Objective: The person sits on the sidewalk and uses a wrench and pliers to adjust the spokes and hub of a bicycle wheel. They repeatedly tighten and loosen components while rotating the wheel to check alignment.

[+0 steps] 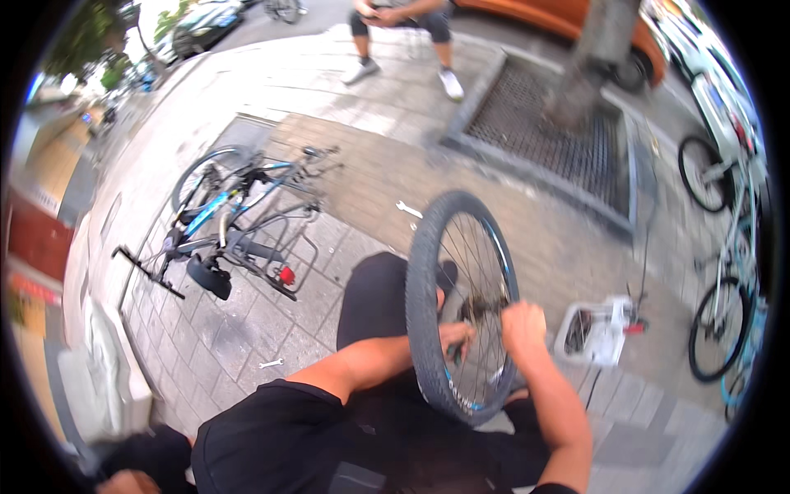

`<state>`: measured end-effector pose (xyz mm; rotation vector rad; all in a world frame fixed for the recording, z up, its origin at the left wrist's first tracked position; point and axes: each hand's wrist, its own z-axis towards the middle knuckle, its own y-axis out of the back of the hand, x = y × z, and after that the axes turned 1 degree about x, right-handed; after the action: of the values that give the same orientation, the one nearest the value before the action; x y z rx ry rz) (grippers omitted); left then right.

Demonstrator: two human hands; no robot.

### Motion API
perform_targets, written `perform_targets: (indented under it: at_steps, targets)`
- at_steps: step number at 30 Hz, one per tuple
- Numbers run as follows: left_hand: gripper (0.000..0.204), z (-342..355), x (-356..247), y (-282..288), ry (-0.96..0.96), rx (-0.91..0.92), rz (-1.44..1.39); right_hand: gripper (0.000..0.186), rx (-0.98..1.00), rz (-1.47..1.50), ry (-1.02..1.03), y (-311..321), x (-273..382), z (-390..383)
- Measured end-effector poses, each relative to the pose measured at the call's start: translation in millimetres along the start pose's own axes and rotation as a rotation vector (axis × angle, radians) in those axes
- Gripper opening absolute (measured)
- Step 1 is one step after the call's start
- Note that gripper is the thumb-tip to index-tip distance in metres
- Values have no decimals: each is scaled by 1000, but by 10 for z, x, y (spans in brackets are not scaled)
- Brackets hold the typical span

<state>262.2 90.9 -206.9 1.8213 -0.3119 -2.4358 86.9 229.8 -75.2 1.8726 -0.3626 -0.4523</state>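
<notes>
A bicycle wheel (424,280) with a knobby black tyre stands upright in front of me, between my legs. Its hub (481,309) carries dark sprockets or a disc; I cannot tell which. My left hand (456,336) reaches past the tyre to the spokes just below the hub. Its fingers are closed round a small item with a bit of green, too hidden to name. On the hub's other side my right hand (524,325) is curled into a fist at the axle end. Whatever it grips there is covered by the fingers.
A blue and black bicycle (218,202) lies on the paving at left. Wrenches lie on the ground, one ahead (409,210) and one at left (271,363). A white tool tray (594,337) is at right, near parked bicycles (724,247). A person (403,16) sits beyond, beside a tree grate (535,123).
</notes>
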Motion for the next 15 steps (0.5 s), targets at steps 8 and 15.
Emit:
perform_targets:
  at_steps: [8,15]
  targets:
    - [28,-291,267,-105,-5,-11,-188,29,-97,2,-25,-557,-42,-323]
    - [17,-204,204,-218,274,-92,-482,22,-373,337,-42,-959,-269,-528]
